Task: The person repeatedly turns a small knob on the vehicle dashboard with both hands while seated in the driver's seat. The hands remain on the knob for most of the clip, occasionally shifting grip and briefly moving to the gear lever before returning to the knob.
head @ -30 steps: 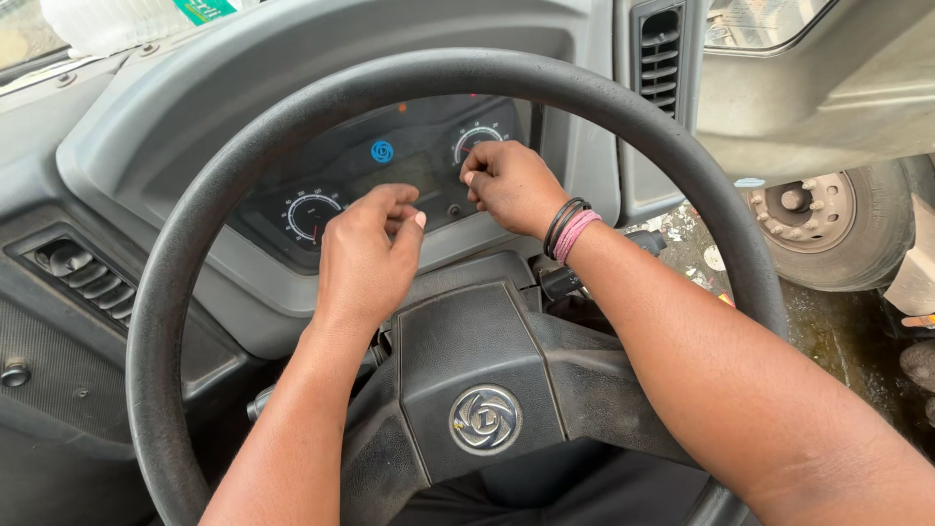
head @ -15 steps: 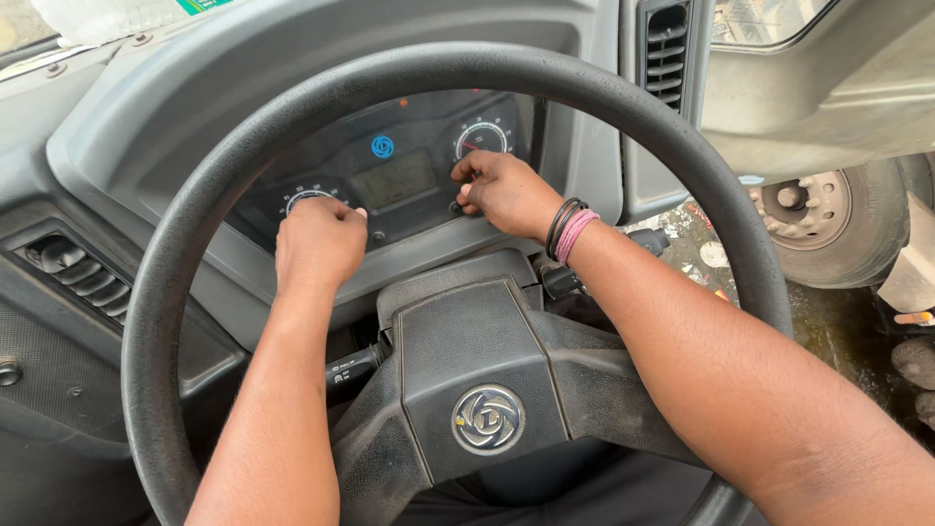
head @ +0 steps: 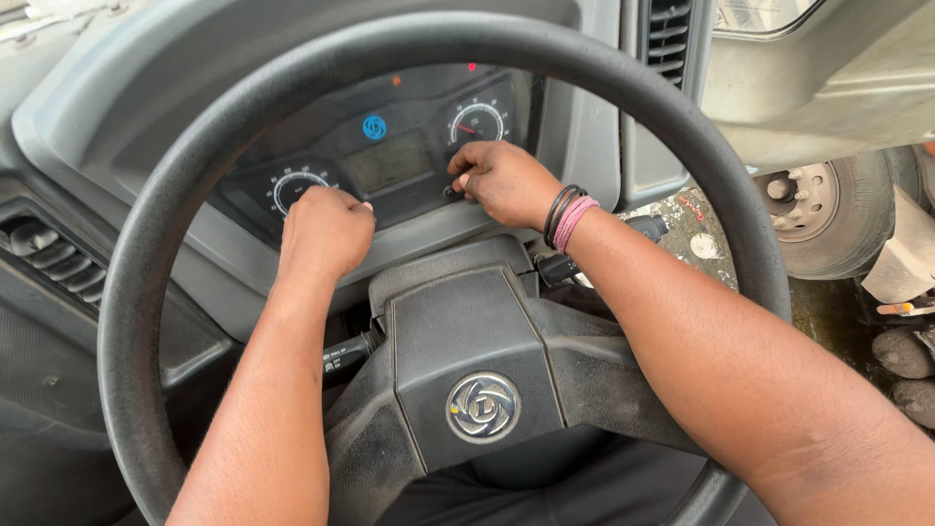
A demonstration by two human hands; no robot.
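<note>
We reach both arms through the steering wheel (head: 136, 292) to the instrument cluster (head: 390, 161) set in the grey dashboard (head: 88, 127) behind it. Our left hand (head: 324, 234) is curled, knuckles up, its fingertips pressed on the cluster's lower left edge just below the left dial (head: 295, 187); we cannot tell whether it pinches anything there. Our right hand (head: 502, 182) is also curled, fingers bunched at the cluster's lower right edge, right under the right dial (head: 477, 121), where they close on a small dark knob (head: 452, 193) that is mostly hidden. A small screen (head: 390, 161) and a round blue mark (head: 374, 127) sit between the two dials, and so between our hands. Black and pink bands (head: 567, 216) circle our right wrist. The wheel's hub (head: 467, 351) with its round metal emblem (head: 483, 406) lies below both hands, clear of them. A stalk lever (head: 347, 356) juts out left of the hub under our left forearm. At the right edge, through the open side, a vehicle tyre (head: 828, 209) stands on wet ground.
</note>
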